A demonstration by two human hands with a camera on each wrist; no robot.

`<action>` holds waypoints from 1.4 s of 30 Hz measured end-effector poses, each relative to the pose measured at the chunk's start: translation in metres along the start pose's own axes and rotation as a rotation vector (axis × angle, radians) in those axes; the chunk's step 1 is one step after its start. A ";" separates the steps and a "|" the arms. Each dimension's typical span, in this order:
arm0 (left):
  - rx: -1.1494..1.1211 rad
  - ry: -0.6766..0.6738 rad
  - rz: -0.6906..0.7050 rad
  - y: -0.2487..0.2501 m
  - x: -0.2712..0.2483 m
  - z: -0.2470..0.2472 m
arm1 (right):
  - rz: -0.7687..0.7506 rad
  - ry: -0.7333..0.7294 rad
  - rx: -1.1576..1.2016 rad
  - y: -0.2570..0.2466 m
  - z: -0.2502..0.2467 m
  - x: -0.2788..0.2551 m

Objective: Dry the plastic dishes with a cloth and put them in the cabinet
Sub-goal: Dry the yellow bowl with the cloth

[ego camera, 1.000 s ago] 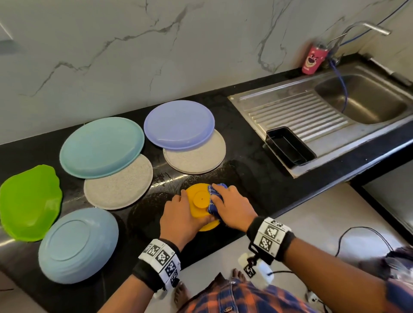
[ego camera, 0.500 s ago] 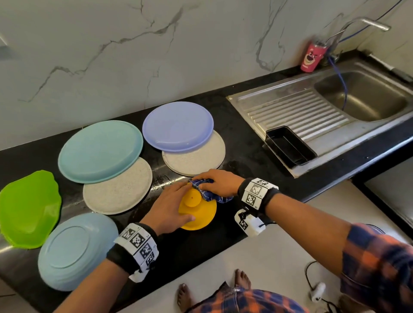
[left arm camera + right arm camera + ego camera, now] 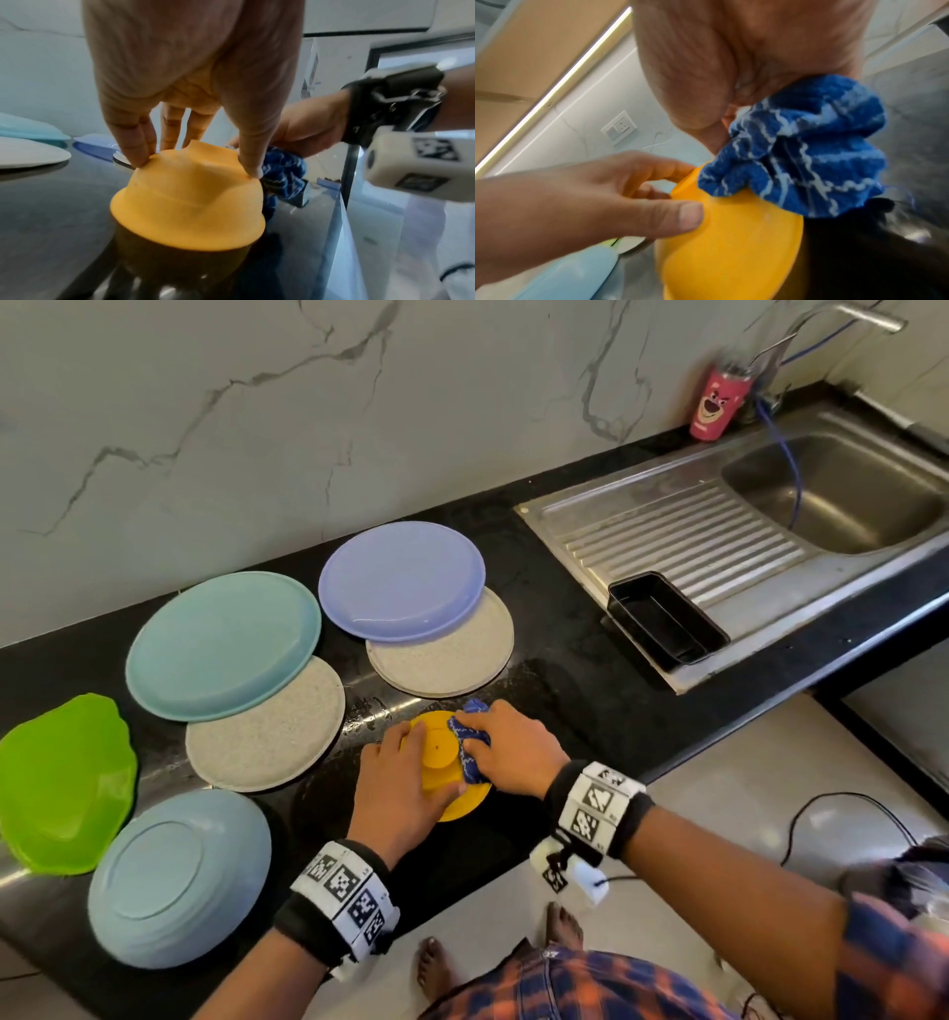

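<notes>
A yellow plastic bowl (image 3: 440, 757) stands upside down on the black counter (image 3: 554, 670) near its front edge. My left hand (image 3: 398, 775) grips the bowl's raised base (image 3: 190, 160) from above, thumb on one side and fingers on the other. My right hand (image 3: 506, 747) holds a bunched blue patterned cloth (image 3: 468, 744) against the bowl's right side. In the right wrist view the cloth (image 3: 800, 162) lies on the bowl (image 3: 731, 243) beside the left thumb (image 3: 680, 215).
Several plates lie upside down on the counter to the left: lilac (image 3: 403, 580), teal (image 3: 223, 644), two speckled grey (image 3: 267, 726), light blue (image 3: 177, 875), green (image 3: 61, 783). A steel sink (image 3: 832, 490) with a black tray (image 3: 667, 618) is to the right. A pink cup (image 3: 716, 405) stands behind it.
The right hand swept the cloth from the bowl's right side to its far side and back to the right. The left hand kept hold of the bowl, which stayed in place.
</notes>
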State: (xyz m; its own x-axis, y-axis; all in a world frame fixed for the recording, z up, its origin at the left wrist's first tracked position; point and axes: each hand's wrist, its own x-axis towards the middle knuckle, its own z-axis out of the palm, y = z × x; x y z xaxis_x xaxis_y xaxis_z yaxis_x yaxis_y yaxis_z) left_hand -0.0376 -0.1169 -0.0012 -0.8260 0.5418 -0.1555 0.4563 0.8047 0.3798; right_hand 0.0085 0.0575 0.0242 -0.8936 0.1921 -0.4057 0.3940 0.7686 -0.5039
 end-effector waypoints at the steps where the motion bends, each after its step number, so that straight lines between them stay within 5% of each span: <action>1: 0.012 -0.013 -0.017 0.003 -0.001 -0.001 | -0.027 -0.039 -0.015 -0.001 -0.007 0.009; 4: -0.010 -0.121 -0.037 0.002 0.006 -0.015 | -0.114 -0.176 -0.024 -0.003 -0.028 0.030; 8: -0.011 -0.302 0.101 -0.016 0.021 -0.041 | -0.127 -0.271 0.004 -0.006 -0.041 0.038; 14: -0.069 -0.368 0.265 -0.035 0.035 -0.037 | -0.059 0.007 0.005 0.004 -0.013 0.012; 23: -0.087 -0.248 0.158 -0.030 0.019 -0.028 | 0.007 0.054 0.059 0.000 0.015 -0.026; 30: 0.080 0.013 -0.065 0.015 -0.004 -0.004 | -0.190 -0.220 -0.117 -0.012 -0.043 0.036; 34: -0.040 -0.102 0.009 -0.008 0.017 -0.022 | -0.207 -0.289 -0.099 -0.008 -0.049 0.043; 38: -0.082 -0.277 0.234 -0.020 0.031 -0.034 | -0.171 -0.299 -0.060 -0.007 -0.046 0.039; 42: -0.072 -0.271 0.238 -0.026 0.035 -0.033 | -0.066 -0.070 -0.084 -0.006 -0.026 0.015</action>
State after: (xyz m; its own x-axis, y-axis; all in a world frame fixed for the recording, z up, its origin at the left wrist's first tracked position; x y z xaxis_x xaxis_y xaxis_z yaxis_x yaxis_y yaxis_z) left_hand -0.0891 -0.1271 0.0141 -0.5774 0.7641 -0.2876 0.5925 0.6345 0.4963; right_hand -0.0127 0.0711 0.0412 -0.8984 0.0987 -0.4280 0.3133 0.8269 -0.4670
